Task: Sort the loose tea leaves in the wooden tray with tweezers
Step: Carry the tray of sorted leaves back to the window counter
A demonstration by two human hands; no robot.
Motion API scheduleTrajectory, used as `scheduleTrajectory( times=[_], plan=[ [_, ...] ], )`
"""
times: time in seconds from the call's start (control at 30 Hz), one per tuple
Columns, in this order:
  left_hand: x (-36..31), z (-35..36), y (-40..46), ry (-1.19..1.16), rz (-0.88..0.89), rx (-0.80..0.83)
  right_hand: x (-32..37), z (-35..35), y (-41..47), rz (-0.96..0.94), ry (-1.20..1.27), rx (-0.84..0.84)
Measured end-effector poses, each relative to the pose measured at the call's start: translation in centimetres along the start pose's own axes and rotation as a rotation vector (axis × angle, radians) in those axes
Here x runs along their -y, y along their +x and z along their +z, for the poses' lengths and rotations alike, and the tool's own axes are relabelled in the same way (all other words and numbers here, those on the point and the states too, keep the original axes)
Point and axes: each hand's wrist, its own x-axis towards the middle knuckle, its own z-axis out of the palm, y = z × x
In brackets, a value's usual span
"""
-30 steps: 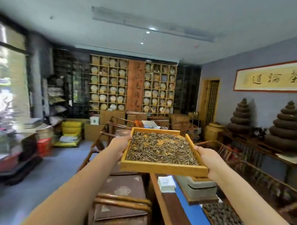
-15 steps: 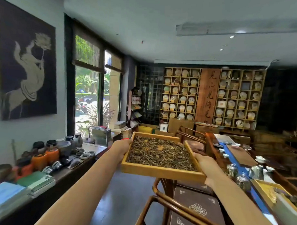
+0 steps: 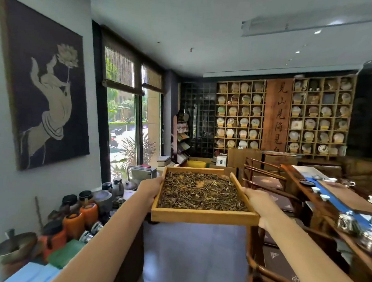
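Two hands carry everything I care about in the head view, the only one I have. The wooden tray sits in the lower middle of the frame, held out in the air in front of me, with the left hand wrapped on its left wall and the right hand on its right wall, fingers of both curled under and round the rims. It rides roughly level, its near wall facing me and its far wall pointing toward the shelves in the upper right of the frame.

Neither hand is nearer the tea leaves; they lie between the two grips, spread wall to wall in a thin tangled layer. My read is that the coming move turns on a surface to set the tray down: the long table with a blue runner lies at the right edge of the frame, on the right hand's side, while a counter crowded with jars runs along the lower left. I see no tweezers anywhere (they may be among the small things on the table, too small to tell).

The tray is pale, smooth-planed wood, square-cornered and shallow. The leaves are dry, wiry and dark brown, with paler strands and a few orange-yellow flecks near the middle. They look light and loose, so I judge any tilt would slide them.
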Motion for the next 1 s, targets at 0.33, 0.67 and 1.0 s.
scheduleTrajectory(
  times=[0.33, 0.67, 1.0],
  plan=[
    [2.8, -0.9, 16.6, -0.041, -0.097, 0.093, -1.8, 8.7, 10.4, 0.019, -0.030, -0.053],
    [-1.3, 5.3, 38.1, -0.058, -0.033, 0.100, -1.3, 15.5, 32.4, 0.025, 0.002, -0.085],
    [-3.1, 7.4, 57.3, -0.086, -0.077, 0.140, -0.3, 24.4, 50.8, 0.013, -0.059, -0.104]
  ],
)
